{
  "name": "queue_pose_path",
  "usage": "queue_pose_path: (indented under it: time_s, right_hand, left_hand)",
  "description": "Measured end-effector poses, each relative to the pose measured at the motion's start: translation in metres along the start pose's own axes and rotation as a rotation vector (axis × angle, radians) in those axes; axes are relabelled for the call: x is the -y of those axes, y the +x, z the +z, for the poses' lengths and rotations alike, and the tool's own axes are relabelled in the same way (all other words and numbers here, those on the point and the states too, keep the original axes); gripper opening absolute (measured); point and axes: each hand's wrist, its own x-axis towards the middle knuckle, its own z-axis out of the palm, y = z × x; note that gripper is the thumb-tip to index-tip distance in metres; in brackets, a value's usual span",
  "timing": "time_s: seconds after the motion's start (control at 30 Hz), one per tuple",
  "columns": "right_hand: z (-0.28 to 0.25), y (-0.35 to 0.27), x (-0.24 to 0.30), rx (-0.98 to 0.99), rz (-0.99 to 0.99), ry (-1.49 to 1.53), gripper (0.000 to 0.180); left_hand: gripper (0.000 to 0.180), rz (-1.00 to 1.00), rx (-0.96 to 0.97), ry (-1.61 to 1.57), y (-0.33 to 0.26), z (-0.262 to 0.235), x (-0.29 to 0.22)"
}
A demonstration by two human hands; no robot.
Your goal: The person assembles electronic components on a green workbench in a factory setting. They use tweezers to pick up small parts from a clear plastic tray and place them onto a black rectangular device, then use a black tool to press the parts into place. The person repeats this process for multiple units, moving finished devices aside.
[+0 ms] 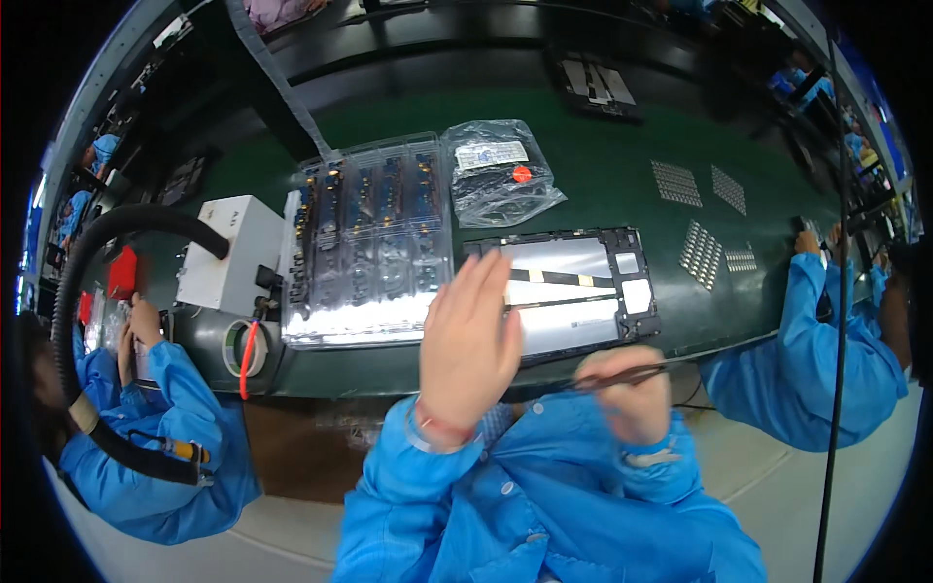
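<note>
An opened tablet lies on the bench in front of me, its silver plates and black frame showing, with a black-and-yellow strip across the middle. My left hand is stretched flat, fingers together and pointing away, over the tablet's left end. Whether the palm presses on it I cannot tell. Just off the tablet's near right edge, my right hand is closed around dark tweezers, which point to the right. Motion blurs this hand a little.
Left of the tablet sits a clear tray of circuit boards, beside a plastic bag. A white box, a tape roll and a black hose stand further left. Sheets of small parts lie right. People in blue work on both sides.
</note>
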Motion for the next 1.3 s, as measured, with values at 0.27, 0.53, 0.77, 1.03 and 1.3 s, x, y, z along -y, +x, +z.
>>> queue_pose_path:
  time_s: [0.27,0.53,0.77,1.03,1.3]
  right_hand:
    - [0.184,0.026,-0.151,0.348,0.606,0.37,0.023]
    - [0.29,0.009,-0.269,0.431,0.739,0.205,0.014]
    - [0.332,-0.042,-0.271,-0.13,1.165,1.382,0.035]
    - [0.255,0.009,-0.184,0.474,0.738,0.446,0.017]
    - [0.037,0.054,0.005,0.205,0.215,-0.239,0.015]
  left_hand:
    - [0.049,-0.707,-1.041,-1.311,-0.182,-0.081,0.119]
    - [0.05,-0.701,-1.282,-1.186,-0.231,-0.123,0.173]
    - [0.049,-0.738,-1.347,-0.946,-0.248,-0.135,0.17]
    - [0.048,-0.755,-1.296,-0.857,-0.201,-0.125,0.13]
    - [0.032,-0.592,-0.423,-0.725,-0.142,-0.05,0.038]
